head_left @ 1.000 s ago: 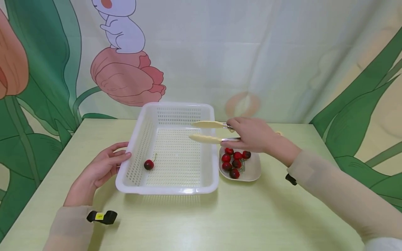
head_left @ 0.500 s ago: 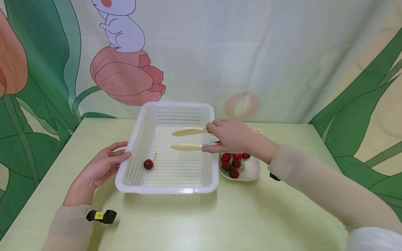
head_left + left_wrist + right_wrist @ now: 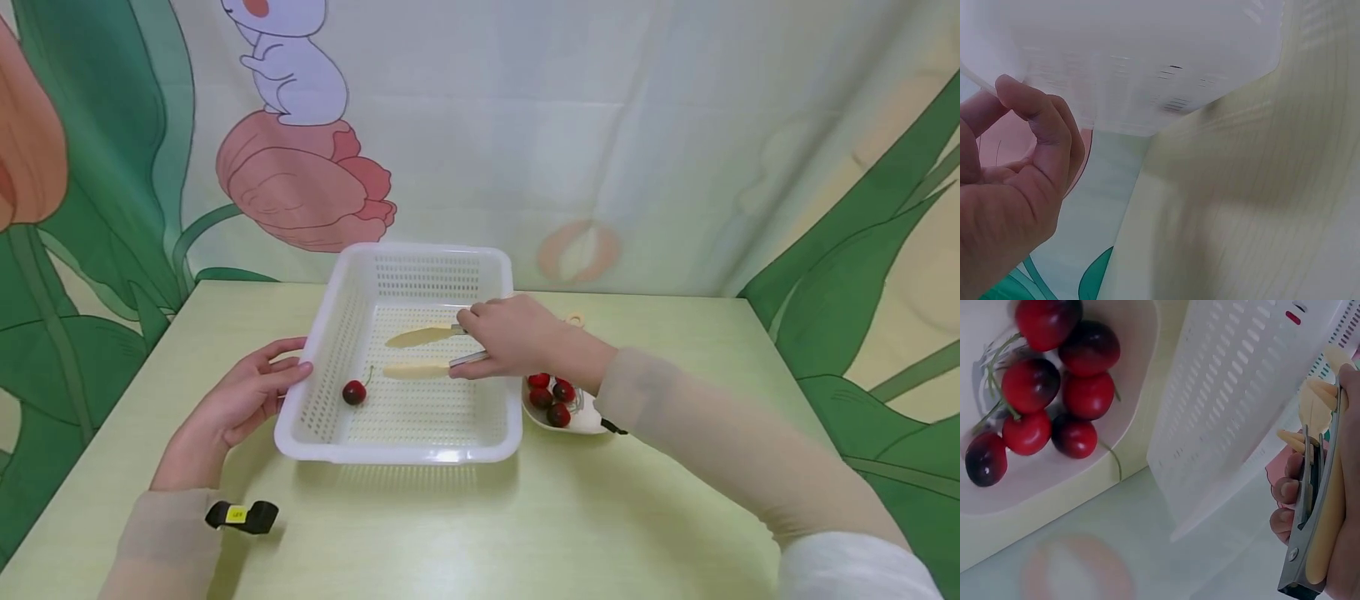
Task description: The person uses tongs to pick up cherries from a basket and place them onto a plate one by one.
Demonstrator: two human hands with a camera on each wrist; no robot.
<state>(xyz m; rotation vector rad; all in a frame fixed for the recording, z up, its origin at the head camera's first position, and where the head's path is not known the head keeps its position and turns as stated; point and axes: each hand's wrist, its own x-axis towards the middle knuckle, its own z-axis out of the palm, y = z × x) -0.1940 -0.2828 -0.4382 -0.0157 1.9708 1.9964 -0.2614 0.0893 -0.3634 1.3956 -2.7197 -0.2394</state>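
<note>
My left hand (image 3: pixel 251 387) pinches the left rim of a white perforated plastic basket (image 3: pixel 405 455), thumb over the edge, fingers outside. The left wrist view has that grip at the basket's rim. A single dark red cherry (image 3: pixel 354 392) with a stem lies on the basket floor, left of centre. Reaching over the right rim, my right hand (image 3: pixel 513 335) grips a pair of tongs (image 3: pixel 417 370) with cream tips and metal arms. The tips stand apart inside the basket, right of the cherry, with nothing between them. In the right wrist view the metal hinge end of the tongs shows.
Just right of the basket sits a small pale dish (image 3: pixel 588 423) with several cherries (image 3: pixel 1032 385), partly under my right forearm in the head view. Everything stands on a pale wooden table (image 3: pixel 420 533). A printed curtain (image 3: pixel 480 150) hangs behind the table's back edge.
My right hand has carried the tongs left and down, from above the basket's right side to deeper inside it, nearer the cherry. The left hand and basket have stayed in place.
</note>
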